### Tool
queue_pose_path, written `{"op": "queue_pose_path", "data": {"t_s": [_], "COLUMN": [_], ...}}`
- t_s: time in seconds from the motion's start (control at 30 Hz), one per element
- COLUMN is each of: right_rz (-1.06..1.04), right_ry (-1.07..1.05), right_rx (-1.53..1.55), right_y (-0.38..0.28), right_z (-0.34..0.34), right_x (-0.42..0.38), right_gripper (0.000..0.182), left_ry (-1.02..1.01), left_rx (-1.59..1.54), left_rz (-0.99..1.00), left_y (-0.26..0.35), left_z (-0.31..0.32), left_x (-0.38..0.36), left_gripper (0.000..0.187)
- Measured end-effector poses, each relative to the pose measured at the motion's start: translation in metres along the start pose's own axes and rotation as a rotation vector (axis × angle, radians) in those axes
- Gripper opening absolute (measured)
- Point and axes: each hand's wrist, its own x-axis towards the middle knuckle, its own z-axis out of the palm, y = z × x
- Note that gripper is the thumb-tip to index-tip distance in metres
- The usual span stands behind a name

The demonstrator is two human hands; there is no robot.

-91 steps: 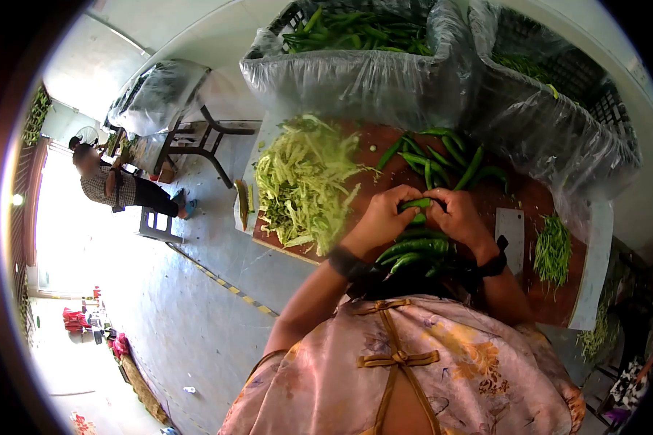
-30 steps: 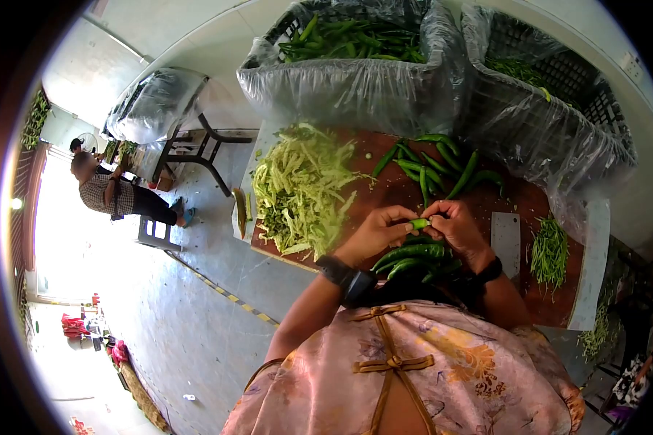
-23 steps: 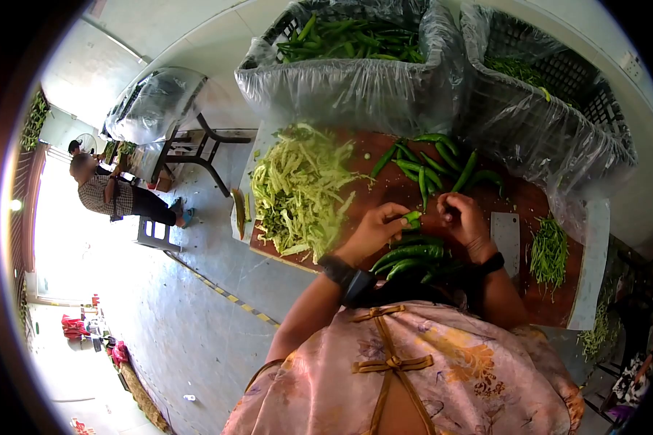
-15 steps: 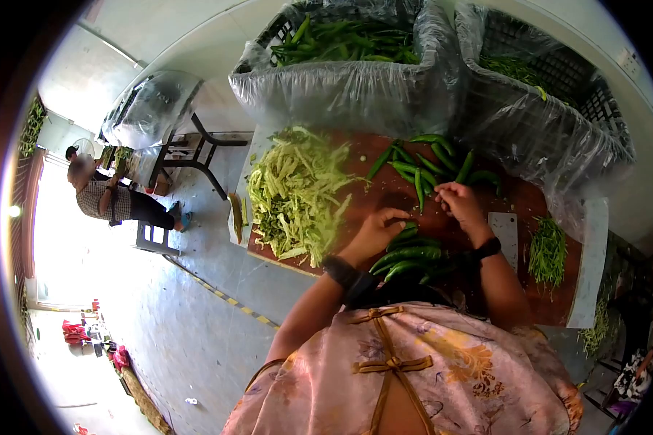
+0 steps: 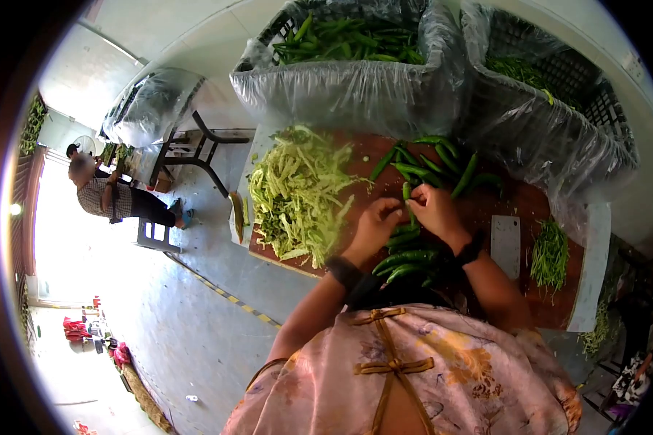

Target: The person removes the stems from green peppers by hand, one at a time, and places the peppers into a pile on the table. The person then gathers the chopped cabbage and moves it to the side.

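A green chili pepper (image 5: 406,191) stands nearly upright between my two hands above the brown board (image 5: 374,159). My right hand (image 5: 440,214) pinches it from the right. The curled fingers of my left hand (image 5: 374,229) close on it from the left, the exact contact partly hidden. Just below my hands lies a row of green chilies (image 5: 413,257), side by side. Beyond them a loose heap of green chilies (image 5: 429,161) spreads across the far part of the board.
Shredded pale green leaves (image 5: 297,196) are heaped at left. A flat metal blade (image 5: 506,246) and thin green strips (image 5: 550,254) lie at right. Plastic-lined crates (image 5: 348,83) of green vegetables stand behind the board. Another person (image 5: 101,197) is far left.
My right hand has drawn back from the far heap toward my left hand, bringing a chili with it. My left hand has shifted slightly left, off the near row.
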Motion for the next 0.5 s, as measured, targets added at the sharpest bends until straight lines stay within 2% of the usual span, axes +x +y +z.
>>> {"op": "queue_pose_path", "data": {"t_s": [0.03,0.1,0.27,0.33,0.4,0.5], "right_rz": [-0.008,-0.002,-0.079,-0.026,-0.059,-0.082], "right_ry": [-0.014,-0.001,-0.006,-0.147,-0.12,-0.048], "right_rx": [0.111,0.172,0.267,0.209,0.262,0.323], "right_y": [-0.013,-0.019,-0.02,-0.031,-0.034,-0.027], "right_z": [-0.002,0.0,-0.002,-0.01,-0.014,-0.02], "right_x": [-0.007,-0.015,-0.022,-0.026,-0.03,-0.032], "right_gripper": [0.021,0.018,0.014,0.016,0.016,0.017], "left_ry": [-0.001,-0.022,-0.034,-0.032,-0.112,-0.09], "left_rx": [-0.003,-0.225,-0.242,-0.211,-0.373,-0.338], "left_rz": [-0.003,-0.15,-0.095,-0.059,-0.194,-0.132], "left_y": [0.006,0.017,0.025,0.03,0.035,0.03], "left_z": [0.0,0.0,-0.003,-0.004,-0.007,-0.008], "left_x": [0.0,0.002,-0.002,-0.004,-0.007,-0.012], "left_gripper": [0.023,0.025,0.023,0.022,0.021,0.019]}}
